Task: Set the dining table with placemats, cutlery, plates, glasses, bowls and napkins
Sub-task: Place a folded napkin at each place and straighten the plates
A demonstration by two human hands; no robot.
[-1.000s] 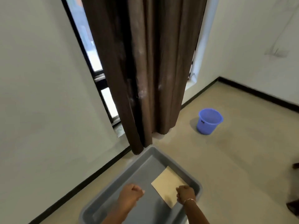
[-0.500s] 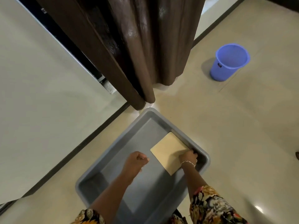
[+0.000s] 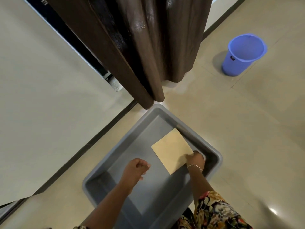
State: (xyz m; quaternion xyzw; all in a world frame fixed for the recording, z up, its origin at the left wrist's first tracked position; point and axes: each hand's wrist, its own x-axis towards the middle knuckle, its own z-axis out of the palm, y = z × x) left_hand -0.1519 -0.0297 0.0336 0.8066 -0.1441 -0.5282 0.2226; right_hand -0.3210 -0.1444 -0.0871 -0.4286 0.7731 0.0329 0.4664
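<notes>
One beige napkin (image 3: 171, 150) lay in the grey tub (image 3: 148, 187); the right hand (image 3: 195, 160) pinched its corner, the left hand (image 3: 136, 168) hovered curled, empty. Setting seemed nearly finished, though no bench showed.

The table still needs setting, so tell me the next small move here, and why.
Probably lift the beige sheet up out of the grey tub: the right hand pinches its edge by the tub's wall, and the left hand hovers curled, seemingly holding nothing.

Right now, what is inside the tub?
One beige mat, pinched by the right hand. The visible tub floor is otherwise bare; anything beneath the mat is hidden.
</notes>
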